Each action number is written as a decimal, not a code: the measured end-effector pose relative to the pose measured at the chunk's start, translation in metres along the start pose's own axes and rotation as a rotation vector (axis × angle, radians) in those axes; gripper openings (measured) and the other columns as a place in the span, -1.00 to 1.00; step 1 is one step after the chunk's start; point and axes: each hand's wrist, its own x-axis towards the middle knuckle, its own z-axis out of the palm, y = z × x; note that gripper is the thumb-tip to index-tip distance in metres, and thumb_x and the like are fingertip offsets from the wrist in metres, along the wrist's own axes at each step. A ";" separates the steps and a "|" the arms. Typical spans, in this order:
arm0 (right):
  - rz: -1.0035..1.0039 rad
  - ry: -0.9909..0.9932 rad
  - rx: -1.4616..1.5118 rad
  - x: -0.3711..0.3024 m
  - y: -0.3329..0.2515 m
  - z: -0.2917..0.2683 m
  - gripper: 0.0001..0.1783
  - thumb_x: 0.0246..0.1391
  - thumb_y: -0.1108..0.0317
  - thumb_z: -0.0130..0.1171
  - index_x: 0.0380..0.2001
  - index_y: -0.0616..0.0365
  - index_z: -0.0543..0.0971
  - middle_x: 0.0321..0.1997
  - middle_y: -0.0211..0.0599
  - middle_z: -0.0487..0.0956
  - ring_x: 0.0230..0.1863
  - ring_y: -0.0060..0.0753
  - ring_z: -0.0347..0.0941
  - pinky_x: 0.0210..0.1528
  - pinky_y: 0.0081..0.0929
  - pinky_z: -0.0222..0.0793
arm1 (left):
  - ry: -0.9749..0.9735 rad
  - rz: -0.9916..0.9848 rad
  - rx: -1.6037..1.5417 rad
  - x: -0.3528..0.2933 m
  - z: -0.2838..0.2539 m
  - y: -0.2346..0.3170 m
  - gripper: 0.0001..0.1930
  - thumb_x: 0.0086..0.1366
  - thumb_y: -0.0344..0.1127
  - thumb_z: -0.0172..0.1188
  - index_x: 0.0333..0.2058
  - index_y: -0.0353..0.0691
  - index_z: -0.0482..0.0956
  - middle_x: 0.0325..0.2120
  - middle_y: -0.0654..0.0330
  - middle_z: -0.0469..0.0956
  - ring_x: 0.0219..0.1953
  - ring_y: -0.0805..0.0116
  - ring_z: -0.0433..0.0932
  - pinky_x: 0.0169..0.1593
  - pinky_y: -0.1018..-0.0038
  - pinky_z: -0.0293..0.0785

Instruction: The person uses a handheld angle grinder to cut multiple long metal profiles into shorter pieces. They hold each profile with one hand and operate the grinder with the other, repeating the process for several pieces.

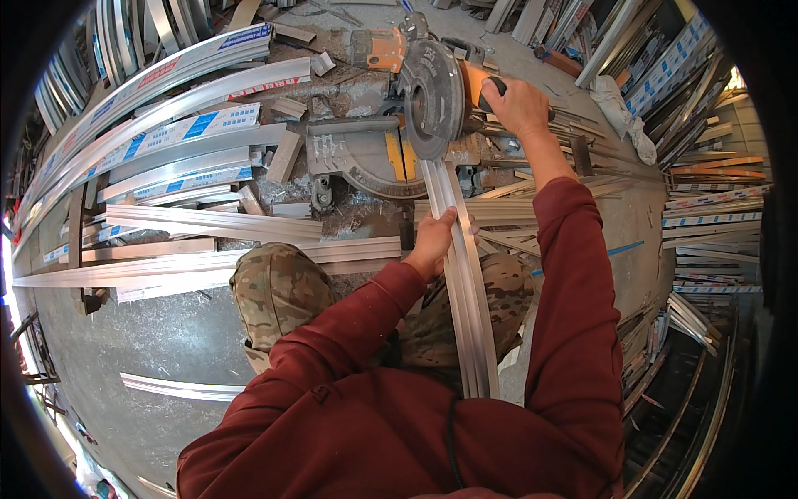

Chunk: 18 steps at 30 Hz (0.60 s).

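My left hand (432, 242) is closed round a long silver aluminium profile (472, 314), which slants from my lap up to the saw. The profile's far end lies under the blade guard of an orange and grey mitre saw (431, 100). My right hand (517, 106) grips the saw's handle (490, 93), its fingers wrapped round the black part. Below the guard sits the round grey saw base (353, 154) with a yellow insert (394, 156). The guard hides the blade's lower edge, so I cannot tell whether it touches the profile.
Several long profiles (212, 218) lie to the left of the saw, some wrapped in blue and white film. More strips (490, 212) lie to its right. Racks of stock (715, 220) line the right side. Short offcuts (285, 156) surround the base. One loose strip (179, 387) rests on the floor.
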 end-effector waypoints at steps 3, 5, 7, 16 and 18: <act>0.005 -0.007 0.004 0.000 -0.002 -0.001 -0.38 0.16 -0.22 -0.07 -0.41 0.12 0.68 -0.46 -0.03 0.63 -0.34 0.10 0.57 -0.25 -0.06 0.42 | 0.027 0.007 -0.006 0.000 0.001 0.000 -0.75 0.53 -0.20 -0.21 -0.04 -0.27 0.27 -0.25 0.04 0.51 -0.31 0.21 0.57 -0.25 0.19 0.63; 0.004 -0.005 0.007 0.000 -0.004 -0.003 -0.38 0.16 -0.22 -0.08 -0.41 0.13 0.68 -0.46 -0.03 0.63 -0.34 0.10 0.57 -0.25 -0.06 0.42 | 0.012 0.010 -0.011 0.003 -0.003 -0.002 -0.75 0.53 -0.20 -0.21 -0.04 -0.27 0.27 -0.24 0.04 0.51 -0.31 0.21 0.56 -0.25 0.19 0.63; 0.002 0.002 0.006 0.000 -0.005 -0.004 -0.37 0.16 -0.22 -0.08 -0.42 0.13 0.68 -0.47 -0.03 0.63 -0.34 0.10 0.57 -0.25 -0.06 0.42 | -0.010 0.009 -0.018 0.004 -0.005 -0.003 -0.75 0.53 -0.20 -0.21 -0.04 -0.27 0.27 -0.24 0.04 0.50 -0.31 0.21 0.56 -0.25 0.18 0.63; 0.010 -0.014 -0.035 0.003 -0.001 0.000 -0.37 0.15 -0.22 -0.07 -0.41 0.13 0.68 -0.47 -0.03 0.63 -0.35 0.09 0.57 -0.26 -0.07 0.42 | 0.020 0.012 0.009 0.001 -0.001 -0.001 -0.72 0.53 -0.19 -0.22 -0.03 -0.29 0.30 -0.27 0.03 0.52 -0.34 0.20 0.57 -0.27 0.20 0.63; 0.013 -0.018 -0.020 0.002 -0.001 0.000 -0.37 0.15 -0.22 -0.07 -0.40 0.13 0.69 -0.46 -0.03 0.63 -0.34 0.10 0.57 -0.25 -0.07 0.42 | 0.018 0.008 0.055 0.000 0.001 0.000 -0.72 0.53 -0.19 -0.22 -0.03 -0.29 0.32 -0.29 0.03 0.54 -0.35 0.20 0.58 -0.28 0.21 0.63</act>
